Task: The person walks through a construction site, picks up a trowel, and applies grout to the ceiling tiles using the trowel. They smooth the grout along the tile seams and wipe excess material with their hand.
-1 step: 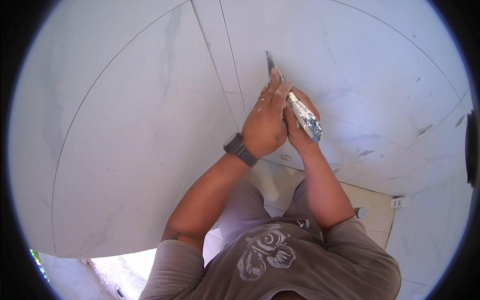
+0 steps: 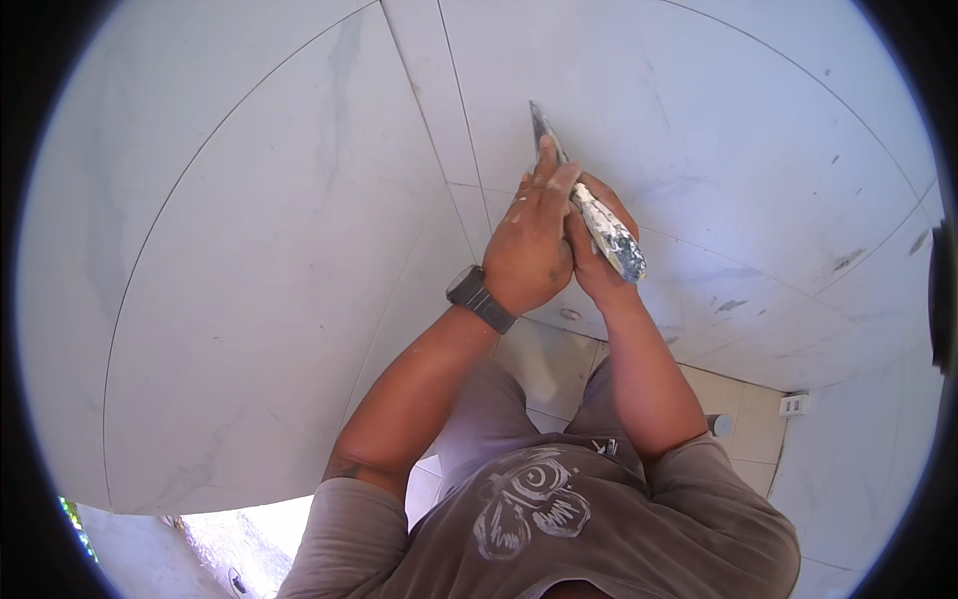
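Observation:
A putty knife [image 2: 611,236] with a narrow-looking metal blade and a worn handle, caked in white and dark patches, lies slantwise between my hands. Its blade points up and away, the tip against or very near the white marbled wall tiles [image 2: 738,130], beside a thin vertical joint. My right hand [image 2: 593,272] is wrapped round the handle from behind, its butt end sticking out above the wrist. On the blade side, my left hand [image 2: 529,245] is closed against the knife, fingers pressed together near the blade. White smears mark its fingers. A black watch [image 2: 480,298] sits on my left wrist.
Another tiled wall [image 2: 249,260] meets this one in a corner on the left. Grey smudges [image 2: 732,305] dot the right-hand tiles. Below are beige floor tiles [image 2: 544,369], a small round grey item [image 2: 718,425] and a white socket-like box [image 2: 794,404]. Bright light enters lower left.

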`<state>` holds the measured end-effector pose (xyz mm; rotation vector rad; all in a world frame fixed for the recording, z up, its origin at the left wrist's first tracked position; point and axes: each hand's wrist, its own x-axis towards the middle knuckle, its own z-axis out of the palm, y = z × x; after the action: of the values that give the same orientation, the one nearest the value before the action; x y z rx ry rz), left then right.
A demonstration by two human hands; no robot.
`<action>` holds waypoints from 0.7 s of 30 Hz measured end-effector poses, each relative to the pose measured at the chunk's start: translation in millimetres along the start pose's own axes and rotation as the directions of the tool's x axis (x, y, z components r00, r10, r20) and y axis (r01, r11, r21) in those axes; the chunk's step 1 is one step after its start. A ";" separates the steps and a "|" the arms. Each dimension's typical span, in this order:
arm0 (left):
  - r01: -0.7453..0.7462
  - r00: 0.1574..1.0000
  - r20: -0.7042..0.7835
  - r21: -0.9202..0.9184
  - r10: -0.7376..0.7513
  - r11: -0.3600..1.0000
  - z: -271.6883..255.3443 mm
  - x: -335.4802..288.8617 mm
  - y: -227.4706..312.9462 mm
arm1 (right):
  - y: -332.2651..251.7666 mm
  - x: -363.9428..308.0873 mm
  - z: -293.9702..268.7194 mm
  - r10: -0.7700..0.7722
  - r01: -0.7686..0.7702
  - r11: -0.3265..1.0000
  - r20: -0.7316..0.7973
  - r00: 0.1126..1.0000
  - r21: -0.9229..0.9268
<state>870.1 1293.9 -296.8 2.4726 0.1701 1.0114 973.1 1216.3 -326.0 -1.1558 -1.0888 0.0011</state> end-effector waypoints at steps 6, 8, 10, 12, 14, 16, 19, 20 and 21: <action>-0.038 0.995 -0.088 -0.013 0.037 0.999 -8.3 -6.3 -13.9 | -2.4 13.2 -1.3 0.112 -0.112 0.994 0.080 0.991 -0.007; -0.068 0.997 -0.036 -0.044 0.066 0.997 -5.1 -8.7 -20.0 | -7.3 17.4 -12.6 0.146 -0.146 0.989 -0.010 0.989 -0.019; -0.079 0.996 -0.032 -0.007 0.079 0.997 -2.0 -6.1 -26.6 | -17.2 24.4 -30.2 0.143 -0.140 0.989 -0.082 0.986 0.043; -0.063 0.994 -0.082 0.099 0.072 0.993 -2.8 2.9 -36.4 | -28.8 32.9 -43.5 0.184 -0.156 0.973 -0.164 0.969 0.169; 0.029 0.995 -0.101 0.251 -0.004 0.968 -9.5 16.4 -50.8 | -36.2 44.5 -43.9 0.118 -0.098 0.982 -0.123 0.985 0.159; 0.153 0.986 -0.107 0.331 -0.124 0.931 -17.9 30.3 -67.1 | -38.4 55.7 -33.7 0.078 -0.073 0.996 -0.089 0.993 0.058; 0.085 0.954 -0.295 0.424 0.049 0.902 -23.8 40.7 -83.6 | -35.8 63.3 -16.0 0.135 -0.135 0.991 0.103 0.985 -0.009; 0.111 0.958 -0.287 0.363 -0.003 0.925 -20.8 37.2 -83.5 | -34.9 63.4 -16.4 0.129 -0.130 0.992 0.060 0.990 0.001; 0.101 0.953 -0.302 0.321 0.000 0.942 -20.3 38.0 -83.6 | -34.1 61.5 -18.4 0.132 -0.132 0.991 0.028 0.991 0.001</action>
<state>888.4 1386.1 -298.5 2.5751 0.5412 1.4322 1000.6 1218.5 -258.7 -1.2267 -1.0345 0.1225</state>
